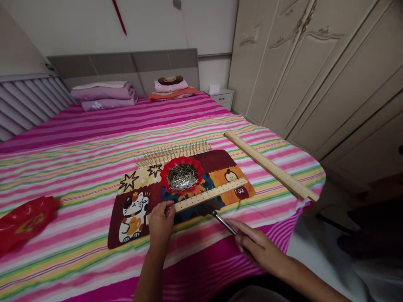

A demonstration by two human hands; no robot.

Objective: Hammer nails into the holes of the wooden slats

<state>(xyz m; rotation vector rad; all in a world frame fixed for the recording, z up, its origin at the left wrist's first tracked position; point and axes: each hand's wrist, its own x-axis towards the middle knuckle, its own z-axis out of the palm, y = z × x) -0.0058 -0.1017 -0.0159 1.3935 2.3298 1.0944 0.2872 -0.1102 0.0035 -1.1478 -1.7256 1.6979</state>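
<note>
My left hand (pixel 162 218) is closed in a pinch over the left end of a narrow wooden strip (pixel 208 194); what its fingertips hold is hidden. Small dark holes or nail heads dot that strip, which lies across a patterned mat (pixel 185 213). In my right hand (pixel 255 243) is a hammer (pixel 225 223) with a metal shaft, its dark head blurred just below the strip. A red scalloped bowl (pixel 163 178) full of loose nails (pixel 184 175) stands on the mat, beyond the strip.
Behind the bowl, wooden strips (pixel 173 154) bristle with upright nails. Another long dotted wooden board (pixel 270 167) lies at the right bed edge. A red plastic dish (pixel 28 222) is at left on the striped bedspread (pixel 78 209). Wardrobes (pixel 296 75) line the right.
</note>
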